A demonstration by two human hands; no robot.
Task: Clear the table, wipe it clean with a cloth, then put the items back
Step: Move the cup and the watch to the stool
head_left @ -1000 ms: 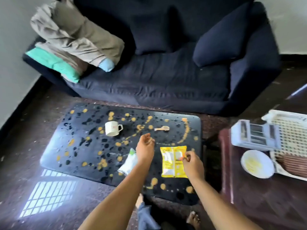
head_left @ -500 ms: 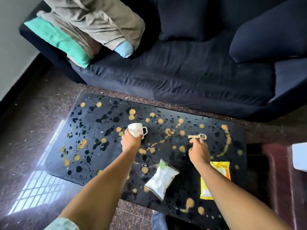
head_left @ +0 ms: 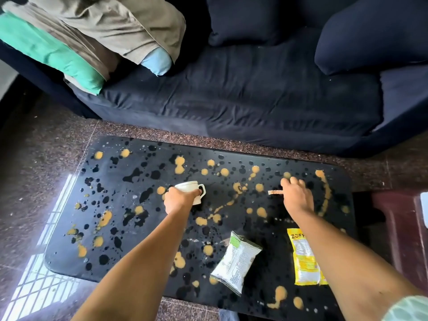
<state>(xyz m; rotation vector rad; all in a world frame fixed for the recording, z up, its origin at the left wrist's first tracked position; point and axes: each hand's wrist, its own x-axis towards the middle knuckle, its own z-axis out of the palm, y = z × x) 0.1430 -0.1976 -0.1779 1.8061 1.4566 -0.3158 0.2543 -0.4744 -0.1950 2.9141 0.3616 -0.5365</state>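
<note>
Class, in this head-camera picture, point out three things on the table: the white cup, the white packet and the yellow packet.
white cup [head_left: 188, 184]: head view, on its rim and upper wall.
white packet [head_left: 236, 260]: head view, middle of its printed face.
yellow packet [head_left: 303, 258]: head view, on its uncovered left half.

forearms: bare | right sleeve [head_left: 407, 308]: pale green, light pattern, pushed up near elbow | hands: ungloved

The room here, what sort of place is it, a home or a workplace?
Most likely a home living room. A dark blue sofa with folded clothes heaped on it faces a low black table, where a white cup and snack packets lie among spills.
</note>
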